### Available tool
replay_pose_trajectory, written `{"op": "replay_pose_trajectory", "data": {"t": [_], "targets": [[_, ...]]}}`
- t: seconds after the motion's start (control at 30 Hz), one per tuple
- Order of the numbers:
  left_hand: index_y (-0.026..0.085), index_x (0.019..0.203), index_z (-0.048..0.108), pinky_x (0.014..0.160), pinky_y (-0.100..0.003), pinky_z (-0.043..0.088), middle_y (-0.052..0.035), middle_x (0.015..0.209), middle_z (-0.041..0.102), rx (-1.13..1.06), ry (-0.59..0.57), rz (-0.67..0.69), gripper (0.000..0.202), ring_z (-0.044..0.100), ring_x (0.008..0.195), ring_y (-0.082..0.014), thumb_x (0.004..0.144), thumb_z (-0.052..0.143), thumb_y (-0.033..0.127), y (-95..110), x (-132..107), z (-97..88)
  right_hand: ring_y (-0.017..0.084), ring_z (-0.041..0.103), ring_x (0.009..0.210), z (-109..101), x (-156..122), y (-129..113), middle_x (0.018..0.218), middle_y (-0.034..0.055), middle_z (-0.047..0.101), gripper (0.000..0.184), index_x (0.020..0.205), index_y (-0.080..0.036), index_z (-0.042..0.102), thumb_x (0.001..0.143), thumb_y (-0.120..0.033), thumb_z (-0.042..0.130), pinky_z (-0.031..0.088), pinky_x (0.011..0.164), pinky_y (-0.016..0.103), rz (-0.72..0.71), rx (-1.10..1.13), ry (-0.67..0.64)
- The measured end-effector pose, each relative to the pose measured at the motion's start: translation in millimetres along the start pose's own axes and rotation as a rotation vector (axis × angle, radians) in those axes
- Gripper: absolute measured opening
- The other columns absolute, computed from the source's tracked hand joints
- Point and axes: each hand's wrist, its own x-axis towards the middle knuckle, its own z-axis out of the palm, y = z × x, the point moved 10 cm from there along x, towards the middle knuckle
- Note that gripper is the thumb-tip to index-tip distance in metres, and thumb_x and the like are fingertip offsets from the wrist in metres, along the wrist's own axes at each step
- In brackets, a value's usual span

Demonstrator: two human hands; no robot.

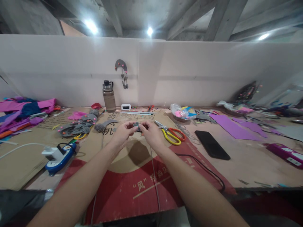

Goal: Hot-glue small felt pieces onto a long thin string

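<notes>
Both hands meet over the middle of the cardboard (123, 201). My left hand (123, 134) pinches the left side of a small dark grey piece (136, 125). Its right side is between the fingertips of my right hand (151, 133). The piece is mostly covered by the fingers, and its kind is too small to make out. A thin cord (155, 179) runs down the cardboard from below my right hand. Left of my left hand lies a curved grey felt strip (104, 125). Just right of my right hand are scissors (170, 132) with red and yellow handles.
A black phone (211, 145) and purple sheets (234, 126) lie right. A bowl (181, 117) holds plastic-wrapped bits. Behind stand a bottle (109, 97) and a small white clock-like device (126, 107). Left are a blue power strip (60, 159) and grey felt pieces (79, 126). A felt moon (121, 64) hangs on the partition.
</notes>
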Motion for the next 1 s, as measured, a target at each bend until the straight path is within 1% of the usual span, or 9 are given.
{"op": "replay_pose_trajectory", "data": {"t": [0.1, 0.2, 0.27, 0.33, 0.4, 0.5, 0.57, 0.73, 1.0], "targets": [[0.013, 0.081, 0.066, 0.048, -0.019, 0.028, 0.002, 0.061, 0.054, 0.015, -0.027, -0.063, 0.027, 0.043, 0.052, -0.0054, 0.059, 0.074, 0.026, -5, -1, 0.4, 0.012, 0.05, 0.059, -2, 0, -5, 0.065, -0.0007, 0.058, 0.017, 0.069, -0.018, 0.056, 0.078, -0.031, 0.05, 0.037, 0.058, 0.024, -0.037, -0.118, 0.008], [0.013, 0.075, 0.065, 0.047, -0.019, 0.029, 0.0011, 0.058, 0.054, 0.027, -0.046, -0.098, 0.021, 0.045, 0.051, -0.0061, 0.061, 0.072, 0.027, -8, -2, 0.9, 0.012, 0.05, 0.061, -4, -2, -12, 0.066, 0.0001, 0.058, 0.014, 0.068, -0.018, 0.055, 0.078, -0.027, 0.051, 0.036, 0.059, 0.025, -0.097, -0.189, 0.04], [0.012, 0.07, 0.063, 0.047, -0.019, 0.03, 0.0006, 0.058, 0.054, 0.04, -0.055, -0.087, 0.018, 0.046, 0.051, -0.006, 0.062, 0.071, 0.027, -8, -2, 1.0, 0.013, 0.05, 0.062, -4, -3, -15, 0.068, 0.0002, 0.057, 0.009, 0.076, -0.018, 0.056, 0.077, -0.026, 0.051, 0.037, 0.06, 0.025, -0.135, -0.178, 0.058], [0.012, 0.068, 0.063, 0.048, -0.019, 0.032, 0.0003, 0.058, 0.055, 0.041, -0.049, -0.071, 0.017, 0.046, 0.05, -0.0058, 0.062, 0.071, 0.026, -8, 0, -0.4, 0.013, 0.05, 0.062, -4, -4, -17, 0.07, 0.0, 0.056, 0.015, 0.09, -0.017, 0.055, 0.077, -0.025, 0.051, 0.039, 0.06, 0.025, -0.165, -0.147, 0.075], [0.012, 0.069, 0.063, 0.047, -0.019, 0.032, 0.0, 0.058, 0.056, 0.024, -0.021, -0.067, 0.018, 0.046, 0.05, -0.0059, 0.061, 0.072, 0.026, -9, 1, -3.7, 0.014, 0.051, 0.064, -4, -6, -20, 0.073, 0.0008, 0.055, 0.02, 0.096, -0.017, 0.053, 0.077, -0.024, 0.051, 0.04, 0.062, 0.026, -0.202, -0.136, 0.083], [0.012, 0.07, 0.064, 0.047, -0.019, 0.034, -0.0003, 0.057, 0.057, 0.003, 0.004, -0.068, 0.019, 0.047, 0.049, -0.0065, 0.06, 0.073, 0.025, -10, 3, -6.1, 0.015, 0.051, 0.071, -6, -9, -28, 0.078, 0.0029, 0.057, 0.009, 0.084, -0.018, 0.055, 0.078, -0.022, 0.05, 0.04, 0.066, 0.027, -0.273, -0.175, 0.087], [0.012, 0.072, 0.064, 0.048, -0.019, 0.035, -0.0002, 0.057, 0.057, -0.004, 0.01, -0.065, 0.02, 0.048, 0.05, -0.0064, 0.059, 0.073, 0.024, -9, 3, -5.7, 0.015, 0.052, 0.073, -7, -10, -31, 0.078, 0.0032, 0.057, 0.006, 0.078, -0.018, 0.055, 0.079, -0.022, 0.05, 0.04, 0.067, 0.027, -0.285, -0.188, 0.09], [0.012, 0.072, 0.063, 0.049, -0.019, 0.039, -0.0004, 0.06, 0.058, -0.013, 0.024, -0.039, 0.021, 0.05, 0.052, -0.0068, 0.059, 0.074, 0.023, -4, 0, -3.5, 0.016, 0.051, 0.072, -6, -9, -28, 0.075, 0.0031, 0.058, 0.01, 0.076, -0.019, 0.053, 0.082, -0.024, 0.047, 0.039, 0.067, 0.028, -0.25, -0.202, 0.081], [0.012, 0.073, 0.063, 0.052, -0.02, 0.044, -0.0005, 0.064, 0.059, -0.074, 0.022, -0.056, 0.025, 0.053, 0.054, -0.0075, 0.057, 0.077, 0.025, -1, -4, 0.8, 0.016, 0.049, 0.072, -2, -9, -28, 0.073, 0.0027, 0.056, 0.015, 0.073, -0.019, 0.05, 0.085, -0.025, 0.043, 0.036, 0.068, 0.028, -0.257, -0.244, 0.053]]}}
